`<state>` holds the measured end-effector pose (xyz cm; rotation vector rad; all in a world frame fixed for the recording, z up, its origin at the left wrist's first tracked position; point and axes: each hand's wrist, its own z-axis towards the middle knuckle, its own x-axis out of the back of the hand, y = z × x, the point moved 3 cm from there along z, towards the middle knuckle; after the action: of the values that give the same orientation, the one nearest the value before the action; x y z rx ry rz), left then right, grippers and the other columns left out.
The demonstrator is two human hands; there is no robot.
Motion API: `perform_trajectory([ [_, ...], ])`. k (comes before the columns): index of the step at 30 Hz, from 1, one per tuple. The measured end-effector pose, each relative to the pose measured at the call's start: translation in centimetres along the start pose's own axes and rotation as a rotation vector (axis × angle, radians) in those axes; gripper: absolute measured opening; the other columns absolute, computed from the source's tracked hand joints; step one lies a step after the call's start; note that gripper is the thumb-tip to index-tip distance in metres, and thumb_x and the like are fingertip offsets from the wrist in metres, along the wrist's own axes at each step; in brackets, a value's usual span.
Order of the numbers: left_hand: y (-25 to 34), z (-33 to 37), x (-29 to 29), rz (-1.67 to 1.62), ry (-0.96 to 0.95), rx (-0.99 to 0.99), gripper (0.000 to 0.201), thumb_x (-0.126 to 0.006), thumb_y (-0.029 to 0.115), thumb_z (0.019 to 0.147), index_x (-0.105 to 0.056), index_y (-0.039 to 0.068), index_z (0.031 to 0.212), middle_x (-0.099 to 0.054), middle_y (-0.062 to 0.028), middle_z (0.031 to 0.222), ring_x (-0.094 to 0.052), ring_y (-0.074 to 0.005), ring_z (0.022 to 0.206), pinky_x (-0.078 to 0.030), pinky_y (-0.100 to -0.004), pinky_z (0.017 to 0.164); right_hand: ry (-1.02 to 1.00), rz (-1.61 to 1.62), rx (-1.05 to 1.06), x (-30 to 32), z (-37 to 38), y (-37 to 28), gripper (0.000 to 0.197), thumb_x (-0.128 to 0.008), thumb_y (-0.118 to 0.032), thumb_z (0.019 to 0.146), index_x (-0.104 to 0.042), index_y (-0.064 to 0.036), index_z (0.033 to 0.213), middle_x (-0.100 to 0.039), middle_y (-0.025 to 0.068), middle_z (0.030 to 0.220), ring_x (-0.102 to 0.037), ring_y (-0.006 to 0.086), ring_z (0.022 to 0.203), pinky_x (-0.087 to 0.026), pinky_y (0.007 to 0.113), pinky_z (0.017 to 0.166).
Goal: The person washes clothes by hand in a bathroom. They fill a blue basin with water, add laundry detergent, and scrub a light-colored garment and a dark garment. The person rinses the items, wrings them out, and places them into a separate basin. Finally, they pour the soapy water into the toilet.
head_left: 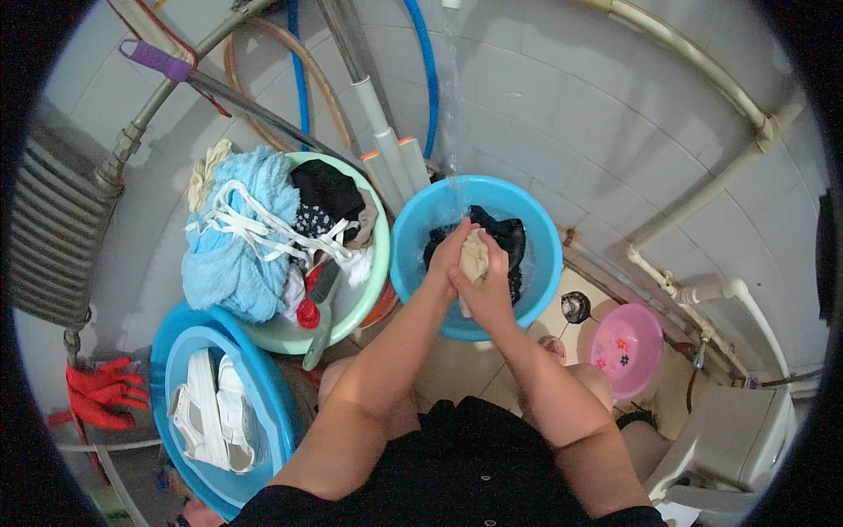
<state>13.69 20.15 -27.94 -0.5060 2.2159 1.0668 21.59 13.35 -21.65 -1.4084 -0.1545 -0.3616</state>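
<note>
My left hand [450, 256] and my right hand [493, 292] are closed together around a crumpled beige cloth [475, 256], whose kind I cannot make out. They hold it over a blue basin [552, 263]. Beneath them, dark wet fabric [505, 233] lies in water in the basin. A thin stream of water [451, 123] falls into the basin's far left side.
On the left, a pale green basin [384, 237] bears a light-blue towel [246, 202], black clothes [329, 193] and a brush [323, 294]. Nearer, a blue tub [167, 329] holds white shoes [211, 413]. A pink basin [645, 351] stands at right; red gloves [107, 391] hang far left.
</note>
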Motion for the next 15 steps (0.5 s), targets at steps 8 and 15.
perform_trajectory([
  [8,0.4,-0.9,-1.0,0.381,0.243,-0.107,0.044,-0.050,0.043,0.089,-0.057,0.003,0.104,-0.060,-0.0081,0.093,-0.059,-0.0209,0.081,-0.047,-0.0348,0.071,-0.010,0.055,-0.226,-0.2,0.4,1.0,0.042,-0.050,-0.032,0.091,-0.042,-0.0046,0.121,-0.054,0.0221,0.109,-0.054,0.0343,0.103,-0.042,0.039,0.085],
  [15,-3.1,7.5,11.5,1.551,0.182,-0.037,0.065,-0.048,0.049,0.087,-0.038,0.002,0.131,-0.047,-0.0225,0.122,-0.049,-0.0306,0.110,-0.039,-0.0399,0.093,-0.165,0.189,-0.591,1.1,2.0,8.6,0.053,-0.049,-0.037,0.091,-0.036,-0.0079,0.133,-0.051,0.0130,0.119,-0.048,0.0250,0.109,-0.037,0.038,0.092],
])
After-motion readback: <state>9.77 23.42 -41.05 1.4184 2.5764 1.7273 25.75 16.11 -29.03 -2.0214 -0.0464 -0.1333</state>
